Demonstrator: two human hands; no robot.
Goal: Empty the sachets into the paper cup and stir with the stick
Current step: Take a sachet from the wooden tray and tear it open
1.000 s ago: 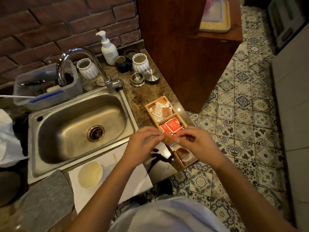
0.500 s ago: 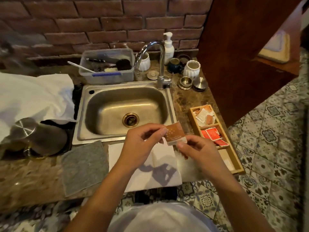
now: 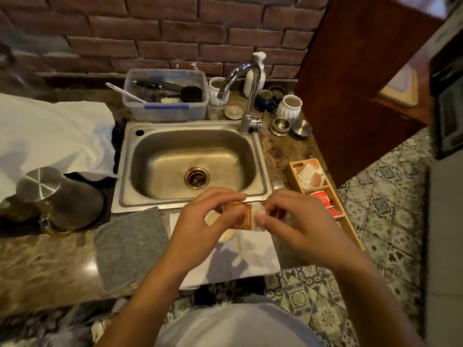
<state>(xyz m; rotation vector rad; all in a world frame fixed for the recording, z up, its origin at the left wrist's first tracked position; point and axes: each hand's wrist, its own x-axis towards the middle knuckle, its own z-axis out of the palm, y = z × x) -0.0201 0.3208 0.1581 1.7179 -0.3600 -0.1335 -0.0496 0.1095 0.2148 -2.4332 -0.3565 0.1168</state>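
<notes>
Sachet point(image 3: 246, 216): an orange-brown packet with a pale end, held above the near edge of the counter, just in front of the sink point(image 3: 260, 156)
Left hand point(image 3: 200, 221): the orange end of the sachet is pinched between thumb and curled fingers
Right hand point(image 3: 295, 221): the pale end is pinched at the fingertips, so both hands meet on the packet
Long axis: the sachet is held across the body, running left to right between the two pinches
Paper cup point(image 3: 225, 236): only slivers of its pale rim are seen below and behind the left hand, on the white napkin point(image 3: 255, 256); it lies just under the sachet, slightly to the left
Nearer hand: the left hand is judged closer to the cup, so pouring would fall to it once the pale end is torn away by the right
Step in hand: tearing open is judged to be under way; no tear can be made out
Stick: not visible
Wooden tray point(image 3: 350, 229): more sachets are kept in its compartments, to the right
</notes>
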